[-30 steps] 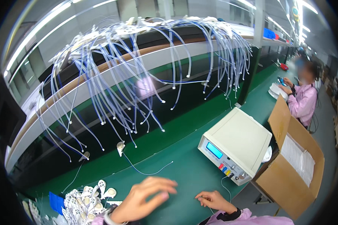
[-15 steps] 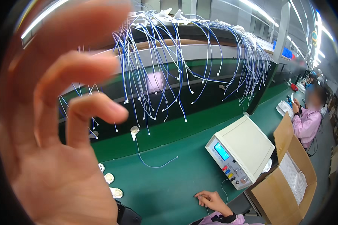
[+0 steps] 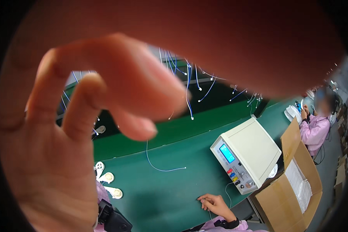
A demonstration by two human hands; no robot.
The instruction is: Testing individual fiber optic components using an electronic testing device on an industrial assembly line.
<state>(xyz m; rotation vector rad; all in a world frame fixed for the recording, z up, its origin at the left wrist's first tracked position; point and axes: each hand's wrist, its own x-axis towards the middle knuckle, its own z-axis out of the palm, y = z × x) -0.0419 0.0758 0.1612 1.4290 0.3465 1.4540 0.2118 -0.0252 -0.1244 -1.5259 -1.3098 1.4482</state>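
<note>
My left hand (image 3: 54, 170) is raised very close to the view, palm showing. Its fingers are bent and apart, with nothing visible between them; a blurred part of it covers the top of the picture. Below it show a pink sleeve and a black device (image 3: 114, 218) at the wrist. My right hand (image 3: 215, 205) rests on the green bench with its fingers curled together; whatever is under them, if anything, is hidden. A thin pale wire (image 3: 227, 191) runs from the cream test meter (image 3: 251, 150) down behind this hand. Several cream round-headed parts (image 3: 115, 192) lie beside my left wrist.
A blue-white cable (image 3: 162, 169) lies on the green bench (image 3: 166, 189). Bundled cables (image 3: 189, 92) hang from the shelf behind, mostly hidden. At right stands an open carton (image 3: 282, 201) of white pieces (image 3: 299, 185). Farther off, a person in pink (image 3: 315, 129) holds a white item.
My left hand has come nearer and further across to the right, covering the shelf and upper view. Its wrist device shows more. My right hand stays nearly in place.
</note>
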